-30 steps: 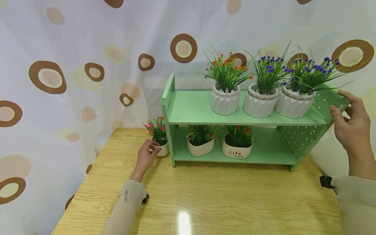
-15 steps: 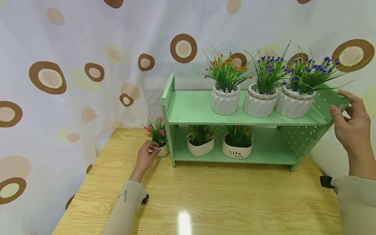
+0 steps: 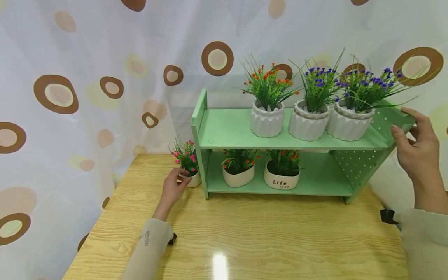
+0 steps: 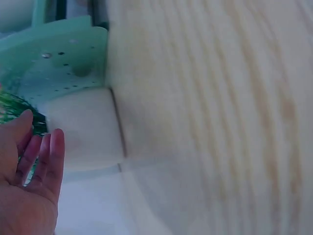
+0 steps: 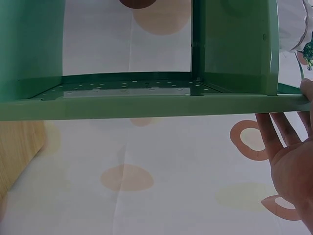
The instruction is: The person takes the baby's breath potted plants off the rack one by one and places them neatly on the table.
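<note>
At the left end of the green shelf point(image 3: 227, 124), a small potted plant point(image 3: 195, 181) with pink flowers stands on the wooden table. My left hand point(image 3: 172, 186) has thumb and fingertips at its white rim and holds it there. In the left wrist view, this hand point(image 4: 34, 176) overlaps the edge of the pot point(image 4: 88, 125), its thumb by the green leaves. With my right hand point(image 3: 421, 149) I grip the upper right side panel of the shelf. The right wrist view shows the fingers of that hand point(image 5: 293, 169) wrapped at the panel's edge.
The top board bears white fluted pots with orange point(image 3: 267, 122) and purple flowers point(image 3: 309, 124), another purple one point(image 3: 351, 124) beside them. Two cream pots, one plain point(image 3: 239, 177) and one lettered point(image 3: 282, 179), sit on the lower board. A patterned curtain point(image 3: 140, 46) hangs behind the table point(image 3: 262, 229).
The pink flowers beside the shelf have turned and shifted a little under my left hand between the first frame and the second. My right hand keeps its place on the shelf.
</note>
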Motion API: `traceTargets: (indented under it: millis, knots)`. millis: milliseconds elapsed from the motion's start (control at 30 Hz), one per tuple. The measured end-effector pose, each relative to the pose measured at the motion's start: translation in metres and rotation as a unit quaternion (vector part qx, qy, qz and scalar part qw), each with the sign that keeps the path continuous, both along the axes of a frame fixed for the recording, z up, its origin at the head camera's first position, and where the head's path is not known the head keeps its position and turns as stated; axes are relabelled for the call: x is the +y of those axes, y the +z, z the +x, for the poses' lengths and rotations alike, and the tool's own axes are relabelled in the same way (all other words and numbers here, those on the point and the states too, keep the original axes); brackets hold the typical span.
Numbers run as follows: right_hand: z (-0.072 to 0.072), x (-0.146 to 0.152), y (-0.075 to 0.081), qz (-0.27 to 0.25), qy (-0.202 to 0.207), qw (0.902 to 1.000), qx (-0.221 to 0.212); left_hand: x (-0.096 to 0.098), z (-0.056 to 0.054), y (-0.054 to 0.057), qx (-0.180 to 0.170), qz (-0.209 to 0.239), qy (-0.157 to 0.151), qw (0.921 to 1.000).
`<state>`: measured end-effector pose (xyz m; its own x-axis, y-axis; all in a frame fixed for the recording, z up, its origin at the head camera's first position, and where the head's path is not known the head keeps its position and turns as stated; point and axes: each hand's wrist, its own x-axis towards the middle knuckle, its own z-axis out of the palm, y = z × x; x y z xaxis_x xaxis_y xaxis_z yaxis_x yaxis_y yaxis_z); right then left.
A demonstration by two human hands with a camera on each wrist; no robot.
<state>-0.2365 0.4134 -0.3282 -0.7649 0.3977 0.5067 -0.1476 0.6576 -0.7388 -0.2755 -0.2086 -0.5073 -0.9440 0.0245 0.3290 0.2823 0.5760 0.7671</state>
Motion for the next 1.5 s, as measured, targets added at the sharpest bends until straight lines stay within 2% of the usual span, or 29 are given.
traceTargets:
  millis: [167, 300, 367, 500, 567, 667, 767, 833, 1033, 1167, 1333, 1500]
  knots:
    - [-0.001, -0.002, 0.001, 0.001, 0.001, 1.0000, 0.006, 0.003, 0.011, 0.022, 0.045, 0.016, 0.012, 0.9988]
    - [-0.001, -0.001, 0.002, -0.004, 0.003, 1.0000, 0.006, 0.011, 0.026, 0.046, 0.118, 0.055, 0.008, 0.9914]
    - [-0.001, -0.001, 0.001, -0.005, 0.003, 1.0000, 0.005, 0.018, 0.033, 0.060, 0.169, 0.068, -0.007, 0.9832]
    - [0.000, -0.001, 0.000, -0.006, 0.001, 1.0000, 0.003, 0.041, 0.045, 0.092, 0.260, 0.084, -0.055, 0.9605]
    - [0.001, 0.000, -0.001, -0.007, 0.001, 1.0000, 0.000, 0.056, 0.049, 0.108, 0.287, 0.089, -0.086, 0.9501]
    - [0.001, 0.000, -0.001, -0.007, 0.001, 1.0000, -0.002, 0.080, 0.048, 0.128, 0.306, 0.092, -0.134, 0.9381]
    - [0.001, 0.001, 0.000, -0.009, -0.001, 1.0000, 0.001, 0.105, 0.042, 0.144, 0.302, 0.086, -0.167, 0.9347]
    - [0.001, 0.001, 0.000, -0.009, -0.002, 1.0000, 0.001, 0.119, 0.036, 0.154, 0.283, 0.084, -0.177, 0.9390]
    - [0.000, 0.002, 0.000, -0.004, -0.005, 1.0000, 0.001, 0.152, 0.015, 0.181, 0.184, 0.082, -0.159, 0.9664]
    - [0.000, 0.001, 0.001, -0.010, 0.000, 0.9999, 0.008, 0.169, 0.002, 0.194, 0.111, 0.085, -0.153, 0.9782]
    - [0.000, 0.000, 0.001, -0.013, 0.003, 0.9999, 0.009, 0.185, -0.011, 0.200, 0.059, 0.098, -0.160, 0.9805]
    - [-0.001, 0.000, 0.000, -0.017, 0.005, 0.9997, 0.015, 0.197, -0.019, 0.204, 0.047, 0.094, -0.168, 0.9801]
